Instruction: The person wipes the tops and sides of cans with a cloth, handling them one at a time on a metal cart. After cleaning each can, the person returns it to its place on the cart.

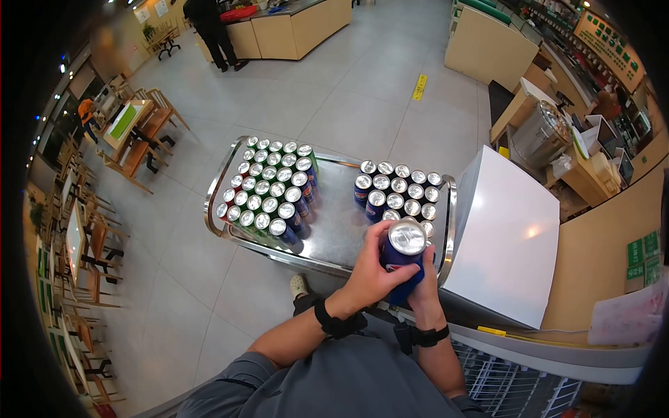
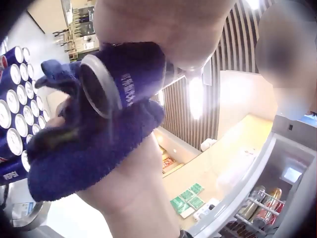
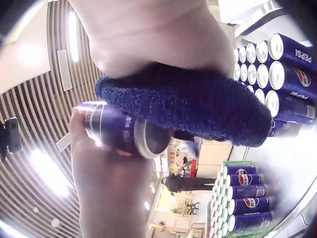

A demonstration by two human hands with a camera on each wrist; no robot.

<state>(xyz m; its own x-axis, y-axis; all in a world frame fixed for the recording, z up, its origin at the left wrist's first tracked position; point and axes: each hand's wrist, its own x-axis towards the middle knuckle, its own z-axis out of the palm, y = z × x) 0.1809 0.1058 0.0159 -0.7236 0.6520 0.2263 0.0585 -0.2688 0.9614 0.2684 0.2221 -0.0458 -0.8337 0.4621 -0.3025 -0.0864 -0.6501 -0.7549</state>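
A dark blue can (image 1: pixel 408 240) with a silver top is up in front of the body, over the trolley's near edge. My left hand (image 1: pixel 376 268) grips it, thumb across its side. From the other side my right hand (image 1: pixel 424 282) presses a fuzzy dark blue cloth to the can. The left wrist view shows the can's base (image 2: pixel 98 87) above the cloth (image 2: pixel 94 163), which folds over the right hand's fingers. In the right wrist view the cloth (image 3: pixel 193 109) lies against the can (image 3: pixel 111 124); its fold hides most right fingertips.
The metal trolley (image 1: pixel 331 209) holds mixed cans (image 1: pixel 270 187) on the left and blue cans (image 1: pixel 398 185) on the right. A white surface (image 1: pixel 505 237) stands right of it, wire racks (image 1: pixel 502 376) below. Tables and chairs (image 1: pixel 136 153) line the left; one person (image 1: pixel 212 31) stands at a far counter.
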